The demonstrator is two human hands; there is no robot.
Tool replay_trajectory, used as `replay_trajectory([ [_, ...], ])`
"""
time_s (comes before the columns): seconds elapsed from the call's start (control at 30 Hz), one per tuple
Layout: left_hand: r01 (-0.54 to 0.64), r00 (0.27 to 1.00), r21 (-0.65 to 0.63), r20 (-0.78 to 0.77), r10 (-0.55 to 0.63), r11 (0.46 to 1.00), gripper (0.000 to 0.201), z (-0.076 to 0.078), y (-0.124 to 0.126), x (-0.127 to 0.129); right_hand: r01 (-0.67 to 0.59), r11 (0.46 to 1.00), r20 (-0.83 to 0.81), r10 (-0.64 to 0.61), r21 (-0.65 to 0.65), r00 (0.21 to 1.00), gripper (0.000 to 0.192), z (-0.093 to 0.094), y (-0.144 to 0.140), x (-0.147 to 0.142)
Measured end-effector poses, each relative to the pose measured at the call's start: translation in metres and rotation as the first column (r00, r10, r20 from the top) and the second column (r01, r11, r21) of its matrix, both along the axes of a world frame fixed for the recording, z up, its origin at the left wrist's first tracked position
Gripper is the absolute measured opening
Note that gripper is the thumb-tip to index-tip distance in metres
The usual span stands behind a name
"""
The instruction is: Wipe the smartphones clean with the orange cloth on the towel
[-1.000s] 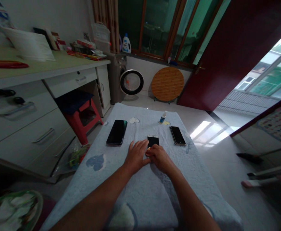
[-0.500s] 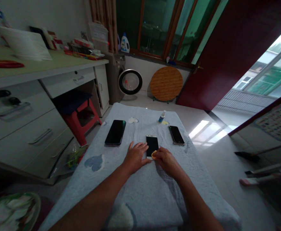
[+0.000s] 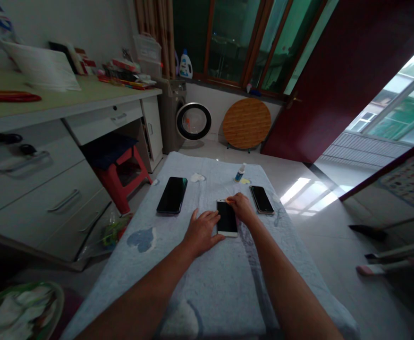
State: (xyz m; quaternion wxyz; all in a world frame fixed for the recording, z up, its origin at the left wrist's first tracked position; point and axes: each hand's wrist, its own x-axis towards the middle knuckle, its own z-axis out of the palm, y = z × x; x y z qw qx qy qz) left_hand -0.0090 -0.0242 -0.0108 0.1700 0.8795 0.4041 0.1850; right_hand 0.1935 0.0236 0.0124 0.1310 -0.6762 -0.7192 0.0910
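A white-framed smartphone [image 3: 227,219] lies face up on the blue cloth-covered table [image 3: 207,283]. My left hand [image 3: 201,231] rests against its left edge, fingers stretched out, steadying contact with the side and lower corner. At the phone's upper right, my right hand [image 3: 241,208] pinches a small orange-yellow pad [image 3: 230,200] on the screen; the fingers partly hide the pad. A larger black smartphone [image 3: 172,195] lies to the left, and another dark smartphone [image 3: 261,199] to the right. Beyond them stands a small spray bottle [image 3: 240,173] with a white top.
A desk with drawers [image 3: 97,118] runs along the left, a red stool [image 3: 123,179] tucked beside it. Behind the table are a washing machine with its door open [image 3: 193,121] and a round wooden tabletop [image 3: 247,123]. At lower left sits a bin [image 3: 22,307].
My right hand has moved the pad from the bottom of the phone's screen up to its top right. My left hand stays at the phone's left edge.
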Motion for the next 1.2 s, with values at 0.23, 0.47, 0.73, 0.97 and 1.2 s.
replay_trajectory([
  [0.23, -0.019, 1.0, 0.038, 0.021, 0.018, 0.999, 0.056, -0.004, 0.0, 0.002, -0.094, 0.995, -0.117, 0.09, -0.024, 0.989, 0.023, 0.008, -0.068, 0.004],
  [0.47, -0.023, 1.0, 0.055, 0.013, 0.022, 0.998, 0.056, -0.005, 0.0, 0.004, -0.104, 0.993, -0.254, 0.088, -0.048, 0.963, 0.025, 0.012, -0.125, -0.003],
  [0.73, 0.006, 1.0, 0.022, 0.009, -0.006, 1.0, 0.056, -0.008, 0.003, 0.003, 0.105, 0.994, -0.234, -0.099, 0.016, 0.967, 0.024, -0.002, -0.087, -0.007],
  [0.97, 0.021, 1.0, -0.009, -0.001, -0.021, 1.0, 0.055, -0.005, 0.004, 0.002, 0.209, 0.978, -0.251, -0.203, -0.006, 0.946, 0.026, -0.007, -0.041, -0.002],
  [1.2, 0.026, 1.0, -0.017, -0.001, -0.026, 1.0, 0.055, -0.001, 0.003, 0.002, 0.202, 0.979, -0.073, -0.203, -0.023, 0.976, 0.03, -0.005, -0.007, -0.001],
])
